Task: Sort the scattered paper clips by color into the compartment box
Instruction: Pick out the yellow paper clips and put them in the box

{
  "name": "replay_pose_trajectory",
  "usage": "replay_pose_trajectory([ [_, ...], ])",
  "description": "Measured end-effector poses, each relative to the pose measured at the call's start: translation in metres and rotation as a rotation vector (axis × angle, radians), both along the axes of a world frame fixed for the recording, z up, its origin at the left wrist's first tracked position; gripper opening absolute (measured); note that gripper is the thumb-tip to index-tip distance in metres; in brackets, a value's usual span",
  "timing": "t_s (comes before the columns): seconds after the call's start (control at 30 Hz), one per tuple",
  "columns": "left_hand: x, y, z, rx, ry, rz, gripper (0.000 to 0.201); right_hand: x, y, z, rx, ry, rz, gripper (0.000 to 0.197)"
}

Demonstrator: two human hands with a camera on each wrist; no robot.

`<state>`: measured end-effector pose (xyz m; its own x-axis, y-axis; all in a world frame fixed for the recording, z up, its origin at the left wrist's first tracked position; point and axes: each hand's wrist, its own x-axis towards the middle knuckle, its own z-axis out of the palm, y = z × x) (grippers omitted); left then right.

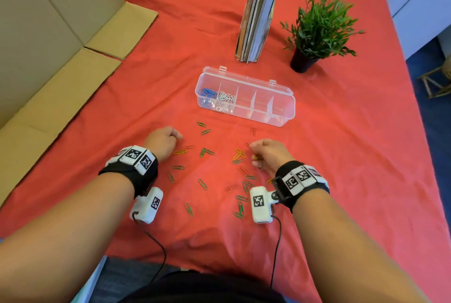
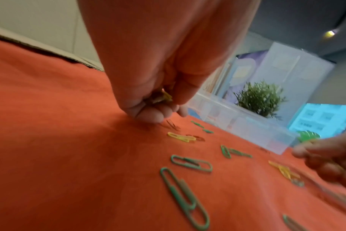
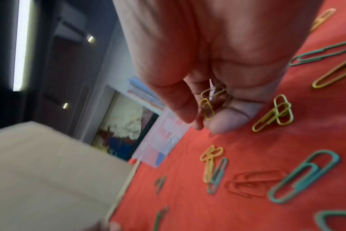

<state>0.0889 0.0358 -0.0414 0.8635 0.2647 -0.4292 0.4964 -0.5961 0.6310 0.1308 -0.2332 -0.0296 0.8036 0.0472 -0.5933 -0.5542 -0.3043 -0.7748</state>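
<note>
left hand (image 1: 163, 141) is curled knuckles-down on the red cloth (image 1: 341, 156), with yellow clips (image 2: 165, 96) held in the curled fingers (image 2: 148, 114). right hand (image 1: 269, 155) is curled too, several yellow clips (image 3: 207, 107) pinched between thumb and fingers (image 3: 225, 123), just above the cloth. green, yellow and red clips (image 1: 207, 152) are scattered between and below both hands. clear compartment box (image 1: 280, 117) is open beyond the hands; blue clips (image 1: 207, 92) are seen in its leftmost cell, white clips (image 1: 225, 100) in the next, the other cells look bare. books (image 1: 258, 9) and a potted plant (image 1: 317, 27) are stood behind it, cardboard (image 1: 48, 58) at left.
</note>
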Motion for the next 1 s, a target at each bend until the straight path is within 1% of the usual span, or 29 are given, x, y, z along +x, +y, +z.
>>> replay_pose_trajectory([
  [0.03,-0.001,-0.002,-0.001,0.038,-0.005,-0.020,0.023,0.001,0.003,-0.005,-0.150,-0.070,0.104,0.017],
  [0.1,-0.006,-0.006,-0.005,0.176,-0.053,-0.076,0.019,0.001,0.012,-0.012,-0.444,-0.222,0.283,0.003],
  [0.13,-0.010,-0.008,-0.007,0.238,-0.082,-0.104,0.017,0.000,0.016,-0.015,-0.543,-0.261,0.330,0.009],
  [0.2,-0.017,-0.010,-0.013,0.303,-0.112,-0.149,0.016,0.000,0.024,-0.023,-0.654,-0.282,0.398,0.034],
  [0.23,-0.020,-0.012,-0.015,0.315,-0.114,-0.162,0.017,-0.001,0.027,-0.025,-0.698,-0.294,0.430,0.043],
  [0.27,-0.022,-0.013,-0.017,0.327,-0.117,-0.168,0.018,-0.001,0.031,-0.026,-0.744,-0.301,0.468,0.048],
  [0.3,-0.023,-0.014,-0.018,0.338,-0.124,-0.174,0.016,-0.002,0.034,-0.028,-0.784,-0.314,0.500,0.049],
  [0.37,-0.022,-0.016,-0.019,0.342,-0.136,-0.191,0.012,-0.004,0.039,-0.027,-0.829,-0.297,0.539,0.043],
  [0.43,-0.022,-0.018,-0.019,0.337,-0.130,-0.206,0.013,-0.006,0.042,-0.027,-0.862,-0.276,0.575,0.040],
  [0.5,-0.022,-0.021,-0.017,0.330,-0.123,-0.217,0.015,-0.006,0.039,-0.022,-0.839,-0.273,0.603,0.038],
  [0.57,-0.020,-0.025,-0.011,0.296,-0.114,-0.212,0.014,-0.003,0.031,-0.016,-0.723,-0.275,0.576,0.026],
  [0.63,-0.019,-0.031,-0.002,0.211,-0.111,-0.177,0.014,0.000,0.016,-0.013,-0.516,-0.264,0.398,0.008],
  [0.7,-0.015,-0.039,0.005,0.058,-0.082,-0.162,0.019,0.003,-0.003,-0.010,-0.207,-0.168,0.144,0.021],
  [0.73,-0.012,-0.045,0.007,-0.050,-0.049,-0.161,0.021,0.003,-0.013,-0.006,-0.041,-0.107,0.022,0.025],
  [0.8,-0.004,-0.062,0.015,-0.273,0.049,-0.107,0.029,0.002,-0.033,0.004,0.225,-0.002,-0.175,0.026],
  [0.83,0.000,-0.071,0.019,-0.362,0.092,-0.053,0.030,0.001,-0.042,0.008,0.317,0.050,-0.247,0.023],
  [0.87,0.004,-0.080,0.022,-0.430,0.115,0.004,0.028,0.000,-0.050,0.010,0.356,0.088,-0.288,0.021],
  [0.9,0.007,-0.090,0.025,-0.469,0.137,0.046,0.029,0.000,-0.056,0.008,0.335,0.103,-0.292,0.020],
  [0.93,0.010,-0.098,0.026,-0.493,0.148,0.068,0.034,-0.001,-0.061,0.006,0.256,0.090,-0.251,0.020],
  [0.97,0.014,-0.106,0.026,-0.458,0.137,0.045,0.039,-0.002,-0.063,0.000,0.118,0.048,-0.163,0.019],
  [1.0,0.017,-0.112,0.025,-0.381,0.108,-0.017,0.040,-0.003,-0.064,-0.004,-0.062,-0.011,-0.023,0.020],
])
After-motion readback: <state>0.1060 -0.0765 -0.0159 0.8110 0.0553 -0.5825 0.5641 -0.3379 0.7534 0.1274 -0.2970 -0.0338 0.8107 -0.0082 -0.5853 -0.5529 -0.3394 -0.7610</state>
